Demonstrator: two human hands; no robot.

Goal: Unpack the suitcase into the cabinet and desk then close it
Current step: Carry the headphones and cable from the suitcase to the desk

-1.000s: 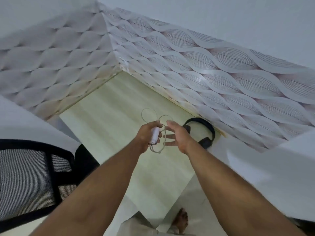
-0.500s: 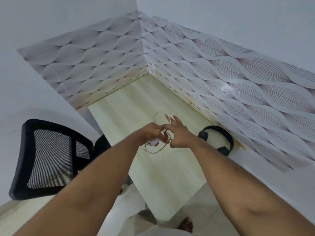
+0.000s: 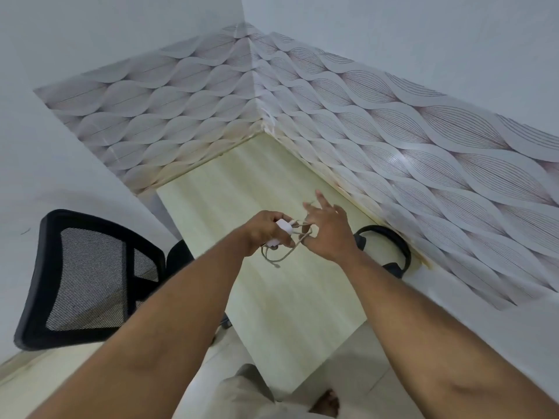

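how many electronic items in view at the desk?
2. White charger with its cable, gripped in the left hand above the desk; black headphones lying on the desk at the wall, partly behind the right hand. Arms could hide more.

Headphones (image 3: 392,267) half behind the right hand (image 3: 329,235); charger (image 3: 284,227) mostly inside the left hand (image 3: 262,234).

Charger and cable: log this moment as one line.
left hand: grips charger | right hand: at cable loops | headphones: on desk

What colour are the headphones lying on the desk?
Black; the headphones show best in the head view.
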